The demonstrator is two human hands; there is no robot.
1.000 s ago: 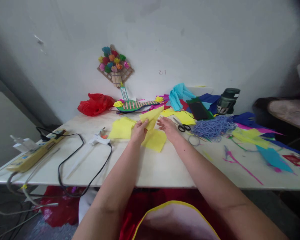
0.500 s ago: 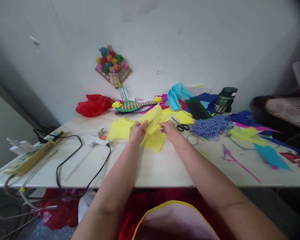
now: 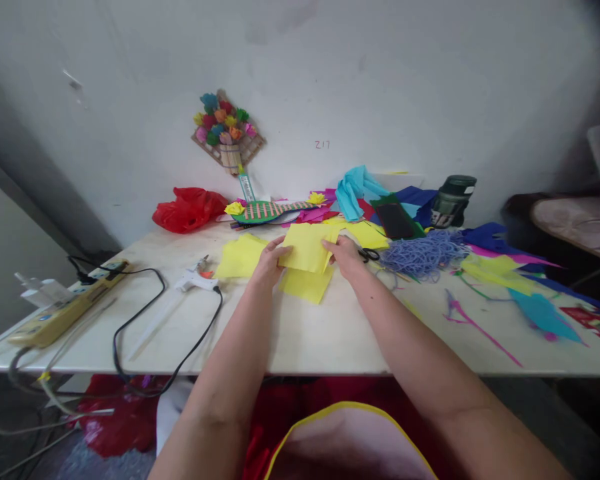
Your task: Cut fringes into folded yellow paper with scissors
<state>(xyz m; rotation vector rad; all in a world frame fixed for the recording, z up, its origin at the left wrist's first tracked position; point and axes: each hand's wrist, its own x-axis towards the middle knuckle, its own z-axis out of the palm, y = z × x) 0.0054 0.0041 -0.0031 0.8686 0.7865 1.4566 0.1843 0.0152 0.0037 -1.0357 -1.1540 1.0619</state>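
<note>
Between my two hands is a yellow sheet of crepe paper [image 3: 305, 248], held up a little over the table with its broad face toward me. My left hand [image 3: 273, 259] pinches its left edge, thumb in front. On the right edge, my right hand [image 3: 343, 255] grips it between thumb and fingers. Below it another yellow sheet [image 3: 306, 287] lies on the table, its upper part hidden. More yellow paper [image 3: 241, 257] rests left of my left hand. Black-handled scissors [image 3: 369, 255] lie just past my right hand, their blades hidden behind it.
A glue gun [image 3: 195, 280] and a power strip [image 3: 70, 310] with looping black cable lie at left. At right are a tangle of purple string [image 3: 423, 253], a dark phone [image 3: 396, 220] and a green bottle [image 3: 453, 200]. A green woven craft piece [image 3: 265, 211] sits at the back.
The yellow sheet has turned from a slanted, folded position to lie squarer and flatter between my hands. My right hand has shifted slightly right and now covers the scissors' blades.
</note>
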